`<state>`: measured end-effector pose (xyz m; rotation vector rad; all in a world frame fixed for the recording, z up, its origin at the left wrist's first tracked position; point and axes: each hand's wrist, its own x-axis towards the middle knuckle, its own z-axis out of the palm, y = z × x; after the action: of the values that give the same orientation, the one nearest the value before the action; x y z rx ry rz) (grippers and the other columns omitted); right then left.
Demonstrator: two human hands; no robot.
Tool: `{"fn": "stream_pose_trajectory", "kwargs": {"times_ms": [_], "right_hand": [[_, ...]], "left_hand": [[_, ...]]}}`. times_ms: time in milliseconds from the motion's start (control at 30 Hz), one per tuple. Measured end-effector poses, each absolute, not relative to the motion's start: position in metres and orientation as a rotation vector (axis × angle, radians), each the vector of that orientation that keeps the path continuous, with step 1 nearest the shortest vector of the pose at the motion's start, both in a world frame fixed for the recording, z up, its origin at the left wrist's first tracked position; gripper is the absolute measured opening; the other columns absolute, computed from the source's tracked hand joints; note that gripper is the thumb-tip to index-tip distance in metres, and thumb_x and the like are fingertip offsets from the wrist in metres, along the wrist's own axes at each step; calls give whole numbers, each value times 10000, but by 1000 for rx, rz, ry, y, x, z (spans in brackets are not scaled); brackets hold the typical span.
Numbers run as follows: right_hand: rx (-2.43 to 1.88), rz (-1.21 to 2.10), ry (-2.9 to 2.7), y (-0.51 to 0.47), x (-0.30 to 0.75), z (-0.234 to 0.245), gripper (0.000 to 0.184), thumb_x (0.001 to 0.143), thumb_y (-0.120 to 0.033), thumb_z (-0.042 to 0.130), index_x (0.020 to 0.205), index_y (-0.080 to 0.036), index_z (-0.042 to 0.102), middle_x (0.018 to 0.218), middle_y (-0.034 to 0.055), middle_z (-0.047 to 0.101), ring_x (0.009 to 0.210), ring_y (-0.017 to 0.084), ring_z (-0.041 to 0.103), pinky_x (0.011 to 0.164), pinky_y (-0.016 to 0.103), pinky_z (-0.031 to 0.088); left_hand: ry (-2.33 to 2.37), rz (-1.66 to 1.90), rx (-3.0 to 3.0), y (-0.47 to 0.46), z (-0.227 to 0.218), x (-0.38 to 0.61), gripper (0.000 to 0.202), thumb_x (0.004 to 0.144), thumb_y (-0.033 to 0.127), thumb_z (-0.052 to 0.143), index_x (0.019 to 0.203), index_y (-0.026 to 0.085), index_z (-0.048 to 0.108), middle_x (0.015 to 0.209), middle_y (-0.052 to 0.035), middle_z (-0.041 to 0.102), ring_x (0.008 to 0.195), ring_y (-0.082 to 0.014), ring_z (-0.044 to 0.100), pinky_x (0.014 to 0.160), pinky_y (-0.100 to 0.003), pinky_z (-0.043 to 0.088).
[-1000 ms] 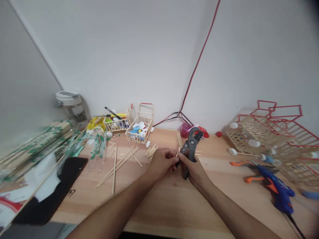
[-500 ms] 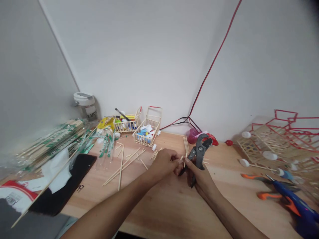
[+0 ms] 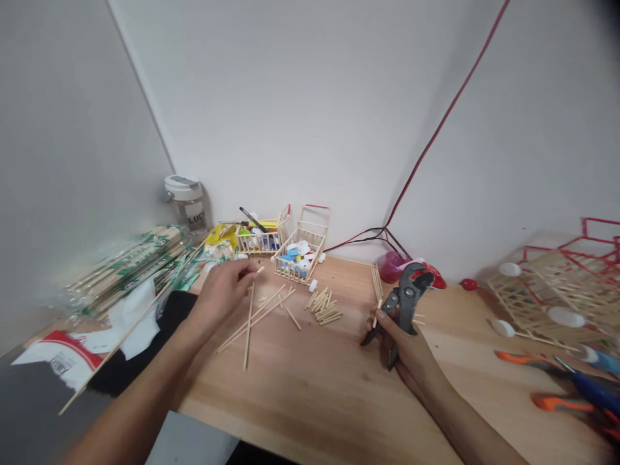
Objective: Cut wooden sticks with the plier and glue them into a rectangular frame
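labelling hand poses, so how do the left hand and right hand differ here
The left hand pinches a small stick piece; the right hand grips grey cutters plus another stick piece. The left hand is by the long sticks; the right hand is right of the short-stick pile. Both are bare.

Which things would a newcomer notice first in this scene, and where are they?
The dark cutter in the right hand, right of centre, probably draws the eye first. Behind it, a red cable slants up the wall. Near the middle, a small stick basket holds blue and white pieces.
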<state>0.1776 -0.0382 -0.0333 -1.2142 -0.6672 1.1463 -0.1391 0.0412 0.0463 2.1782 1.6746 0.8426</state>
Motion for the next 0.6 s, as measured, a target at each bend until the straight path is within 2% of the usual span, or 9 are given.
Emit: {"fn": "stream_pose_trajectory", "kwargs": {"times_ms": [100, 267, 400, 600], "right_hand": [[-1249, 1147, -648, -37, 178, -36, 393, 590, -413, 841, 801, -178, 607, 660, 2, 646, 465, 116, 555, 311, 192, 350], [-1211, 1091, -666, -37, 178, -36, 376, 575, -396, 850, 783, -176, 627, 658, -1, 632, 572, 151, 601, 454, 235, 485], [-1225, 1081, -696, -39, 177, -37, 361, 597, -419, 834, 759, -172, 625, 651, 5, 626, 571, 149, 584, 451, 231, 468], [-1226, 1121, -735, -39, 178, -42, 359, 615, -418, 825, 806, -167, 652, 684, 12, 644, 613, 157, 605, 534, 252, 506]], "left_hand": [[1843, 702, 2236, 46, 38, -163, 213, 827, 264, 468, 759, 170, 646, 672, -34, 645, 688, -183, 574, 634, -259, 340], [2056, 526, 2294, 42, 27, -175, 264, 843, 270, 418, 838, 193, 671, 875, -90, 678, 849, -241, 591, 645, -279, 335], [2160, 371, 2190, 36, 26, -170, 290, 856, 282, 384, 901, 210, 662, 904, -100, 682, 829, -261, 612, 600, -290, 315], [2201, 282, 2177, 34, 26, -168, 292, 873, 285, 365, 933, 201, 639, 910, -113, 690, 857, -286, 632, 591, -295, 307]]}}
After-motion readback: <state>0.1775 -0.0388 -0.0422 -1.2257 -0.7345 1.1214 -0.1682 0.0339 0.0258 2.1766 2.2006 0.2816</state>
